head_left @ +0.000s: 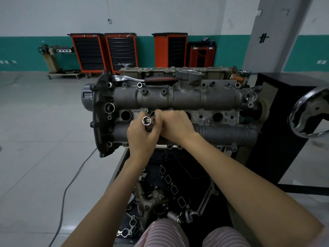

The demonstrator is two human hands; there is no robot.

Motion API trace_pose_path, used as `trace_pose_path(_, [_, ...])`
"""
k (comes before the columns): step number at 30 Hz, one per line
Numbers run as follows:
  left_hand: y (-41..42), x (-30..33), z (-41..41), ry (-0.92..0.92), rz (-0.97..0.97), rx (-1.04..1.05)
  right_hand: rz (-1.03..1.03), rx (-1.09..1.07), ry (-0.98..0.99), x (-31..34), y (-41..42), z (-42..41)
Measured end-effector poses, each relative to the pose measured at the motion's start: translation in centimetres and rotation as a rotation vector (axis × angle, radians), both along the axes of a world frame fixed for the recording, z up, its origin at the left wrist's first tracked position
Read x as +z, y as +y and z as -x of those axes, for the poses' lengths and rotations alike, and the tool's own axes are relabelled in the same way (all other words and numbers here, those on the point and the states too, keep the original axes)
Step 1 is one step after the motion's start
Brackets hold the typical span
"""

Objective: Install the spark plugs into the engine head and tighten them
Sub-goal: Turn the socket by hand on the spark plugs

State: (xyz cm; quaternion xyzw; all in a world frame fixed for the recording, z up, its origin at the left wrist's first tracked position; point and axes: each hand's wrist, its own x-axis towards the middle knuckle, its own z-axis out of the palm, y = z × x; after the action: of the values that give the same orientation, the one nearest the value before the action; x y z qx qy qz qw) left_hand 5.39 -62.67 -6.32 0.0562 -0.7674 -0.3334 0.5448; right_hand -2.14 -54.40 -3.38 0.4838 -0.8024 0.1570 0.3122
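The grey engine head (178, 98) lies across a stand in front of me, with a row of round spark plug wells (125, 115) along its middle. My left hand (142, 134) grips a chrome spark plug socket (147, 120), its open end facing me. My right hand (175, 124) is curled beside it, its fingertips at the socket's far side over the second well. Whether a spark plug sits in the socket is hidden. A ratchet with a red and black handle (160, 79) rests on the head's far edge.
A tray of gaskets and engine parts (170, 189) sits under the head near my knees. A chrome handwheel (309, 113) and a black cabinet (284, 122) stand at right. Orange tool carts (105, 52) line the back wall. A cable (71, 184) runs over the floor at left.
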Motion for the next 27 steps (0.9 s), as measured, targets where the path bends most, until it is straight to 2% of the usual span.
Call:
trace_pose_path(7, [-0.07,0.08,0.03,0.046,0.060,0.030,0.034,0.018,-0.024,0.20,0.20,-0.23])
trace_pose_path(16, [-0.19,-0.18,-0.04,0.020,-0.020,-0.033,-0.042,0.002,0.015,0.00,-0.08,0.09])
trace_pose_path(24, [-0.08,0.38,0.01,-0.047,0.018,0.060,0.083,0.007,-0.032,0.34,0.34,-0.53])
trace_pose_path(27, [-0.06,0.41,-0.05,-0.019,0.017,0.027,0.063,0.000,-0.025,0.22,0.15,-0.33])
